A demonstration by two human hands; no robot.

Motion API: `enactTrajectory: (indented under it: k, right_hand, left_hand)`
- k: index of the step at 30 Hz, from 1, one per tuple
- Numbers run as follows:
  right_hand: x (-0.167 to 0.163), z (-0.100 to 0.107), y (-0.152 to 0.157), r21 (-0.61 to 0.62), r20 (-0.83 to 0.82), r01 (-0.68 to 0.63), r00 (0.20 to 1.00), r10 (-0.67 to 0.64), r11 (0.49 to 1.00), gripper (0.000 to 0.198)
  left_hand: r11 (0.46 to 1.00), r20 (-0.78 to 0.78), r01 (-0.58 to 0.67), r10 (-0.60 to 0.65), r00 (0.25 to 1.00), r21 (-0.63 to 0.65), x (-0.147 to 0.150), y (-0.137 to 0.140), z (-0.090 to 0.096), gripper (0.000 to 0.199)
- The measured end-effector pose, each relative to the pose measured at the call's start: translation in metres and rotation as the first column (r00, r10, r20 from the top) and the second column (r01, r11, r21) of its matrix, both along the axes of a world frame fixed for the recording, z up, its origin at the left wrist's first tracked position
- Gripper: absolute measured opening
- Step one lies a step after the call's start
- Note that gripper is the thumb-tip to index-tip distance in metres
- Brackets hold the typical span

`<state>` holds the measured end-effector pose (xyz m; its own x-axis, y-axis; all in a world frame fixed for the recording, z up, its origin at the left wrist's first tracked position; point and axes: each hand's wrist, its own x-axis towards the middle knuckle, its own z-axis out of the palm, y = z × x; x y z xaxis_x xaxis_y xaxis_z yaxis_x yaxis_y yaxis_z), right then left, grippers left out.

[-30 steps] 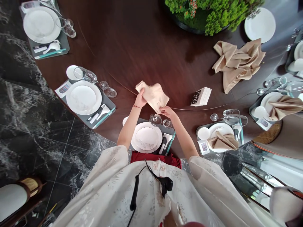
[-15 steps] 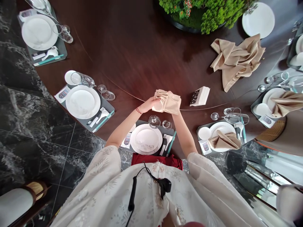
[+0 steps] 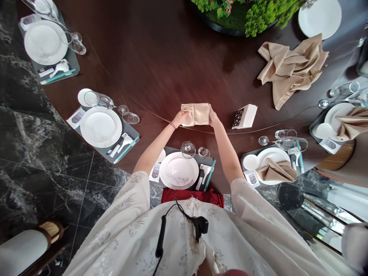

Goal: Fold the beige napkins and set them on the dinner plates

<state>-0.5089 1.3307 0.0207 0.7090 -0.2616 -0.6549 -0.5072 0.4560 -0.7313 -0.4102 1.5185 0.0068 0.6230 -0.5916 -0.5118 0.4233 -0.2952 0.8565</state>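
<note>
A beige cloth napkin (image 3: 201, 114), folded into a flat rectangle with layered pleats on its left part, is held level above the dark table in front of me. My left hand (image 3: 181, 118) grips its left end, thumb on top of the pleats. At the opposite end my right hand (image 3: 213, 116) pinches the right edge, its fingers mostly hidden behind the cloth. Nearer my body lies a place setting with a white plate (image 3: 178, 171), two glasses (image 3: 188, 149) and a teal-edged cutlery set (image 3: 204, 174).
Loose beige napkins (image 3: 293, 69) lie crumpled at the right, near a planter of greenery (image 3: 258, 19). A holder of white paper napkins (image 3: 245, 116) stands right of my hands. Other settings line the table (image 3: 143, 69), one plate bearing a folded napkin (image 3: 277, 170).
The napkin has turned from a slant to nearly level and lies flatter. My right hand has moved from behind it to its right edge; my left hand keeps its hold.
</note>
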Motion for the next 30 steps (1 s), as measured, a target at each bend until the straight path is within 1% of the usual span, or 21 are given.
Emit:
enactTrajectory:
  k: [3, 5, 7, 9, 10, 11, 12, 13, 14, 16, 17, 18, 19, 21, 23, 24, 25, 26, 28, 29, 30]
  right_hand:
    - [-0.012, -0.023, -0.008, -0.052, -0.142, 0.067, 0.987, -0.074, 0.996, 0.047]
    - [-0.023, -0.037, -0.006, -0.173, -0.141, 0.079, 0.985, -0.104, 0.982, 0.046]
    - [-0.030, -0.050, 0.000, -0.336, -0.109, 0.057, 0.989, -0.099, 0.940, 0.044]
    - [-0.035, -0.060, 0.006, -0.475, -0.106, 0.009, 0.992, -0.067, 0.880, 0.044]
    - [-0.036, -0.064, 0.008, -0.528, -0.102, -0.006, 0.993, -0.056, 0.849, 0.043]
    - [-0.038, -0.067, 0.010, -0.571, -0.084, -0.007, 0.995, -0.050, 0.821, 0.041]
    - [-0.040, -0.069, 0.012, -0.605, -0.054, 0.003, 0.998, -0.045, 0.796, 0.040]
    - [-0.042, -0.070, 0.014, -0.631, -0.017, 0.019, 0.999, -0.038, 0.775, 0.041]
    - [-0.044, -0.070, 0.016, -0.650, 0.019, 0.028, 1.000, -0.020, 0.759, 0.043]
    - [-0.048, -0.069, 0.020, -0.687, 0.057, -0.013, 0.996, 0.072, 0.727, 0.050]
    - [-0.050, -0.067, 0.022, -0.712, 0.058, -0.065, 0.987, 0.151, 0.700, 0.052]
    - [-0.051, -0.066, 0.023, -0.741, 0.042, -0.134, 0.969, 0.244, 0.659, 0.052]
    - [-0.051, -0.064, 0.025, -0.770, 0.006, -0.212, 0.941, 0.338, 0.602, 0.051]
    - [-0.048, -0.061, 0.029, -0.818, -0.105, -0.358, 0.862, 0.496, 0.450, 0.045]
    - [-0.041, -0.060, 0.031, -0.849, -0.198, -0.443, 0.771, 0.605, 0.287, 0.039]
    - [-0.036, -0.060, 0.032, -0.864, -0.213, -0.453, 0.726, 0.654, 0.221, 0.038]
    - [-0.032, -0.060, 0.032, -0.880, -0.205, -0.443, 0.678, 0.706, 0.170, 0.036]
    - [-0.027, -0.061, 0.031, -0.894, -0.182, -0.426, 0.626, 0.758, 0.137, 0.035]
    - [-0.017, -0.064, 0.027, -0.906, -0.123, -0.407, 0.516, 0.848, 0.116, 0.035]
    - [-0.014, -0.066, 0.025, -0.902, -0.096, -0.412, 0.473, 0.876, 0.124, 0.037]
    - [-0.010, -0.068, 0.024, -0.895, -0.064, -0.420, 0.455, 0.888, 0.150, 0.037]
  left_hand:
    - [0.989, -0.039, -0.060, 0.066, 0.997, 0.135, -0.001, -0.013, -0.025, 0.041]
    - [0.979, 0.013, -0.063, 0.062, 0.998, 0.195, -0.005, -0.017, -0.036, 0.041]
    - [0.952, 0.147, -0.068, 0.025, 0.989, 0.297, -0.008, -0.016, -0.040, 0.042]
    - [0.915, 0.312, -0.074, -0.059, 0.948, 0.398, -0.008, -0.013, -0.035, 0.047]
    - [0.910, 0.387, -0.061, -0.113, 0.915, 0.409, -0.006, -0.011, -0.030, 0.049]
    - [0.923, 0.452, -0.019, -0.170, 0.876, 0.384, -0.004, -0.010, -0.024, 0.049]
    - [0.942, 0.504, 0.063, -0.232, 0.832, 0.329, 0.000, -0.011, -0.019, 0.045]
    - [0.949, 0.541, 0.184, -0.299, 0.786, 0.257, 0.004, -0.012, -0.014, 0.037]
    - [0.927, 0.565, 0.325, -0.371, 0.737, 0.185, 0.008, -0.014, -0.011, 0.027]
    - [0.816, 0.579, 0.573, -0.504, 0.641, 0.076, 0.016, -0.021, -0.009, 0.006]
    - [0.754, 0.573, 0.656, -0.556, 0.601, 0.044, 0.020, -0.024, -0.009, 0.010]
    - [0.709, 0.559, 0.705, -0.593, 0.580, 0.022, 0.023, -0.026, -0.010, 0.017]
    - [0.686, 0.535, 0.728, -0.617, 0.577, 0.005, 0.026, -0.028, -0.011, 0.021]
    - [0.696, 0.457, 0.718, -0.629, 0.629, -0.031, 0.032, -0.029, -0.011, 0.024]
    - [0.741, 0.351, 0.666, -0.603, 0.716, -0.086, 0.036, -0.027, -0.007, 0.024]
    - [0.769, 0.294, 0.628, -0.576, 0.763, -0.122, 0.038, -0.025, -0.005, 0.023]
    - [0.792, 0.238, 0.589, -0.549, 0.801, -0.157, 0.039, -0.023, -0.001, 0.021]
    - [0.810, 0.188, 0.558, -0.528, 0.828, -0.183, 0.040, -0.022, 0.002, 0.020]
    - [0.829, 0.121, 0.521, -0.507, 0.853, -0.201, 0.042, -0.020, 0.008, 0.016]
    - [0.835, 0.105, 0.515, -0.504, 0.857, -0.193, 0.042, -0.020, 0.011, 0.015]
    - [0.840, 0.105, 0.512, -0.501, 0.859, -0.178, 0.043, -0.020, 0.013, 0.014]
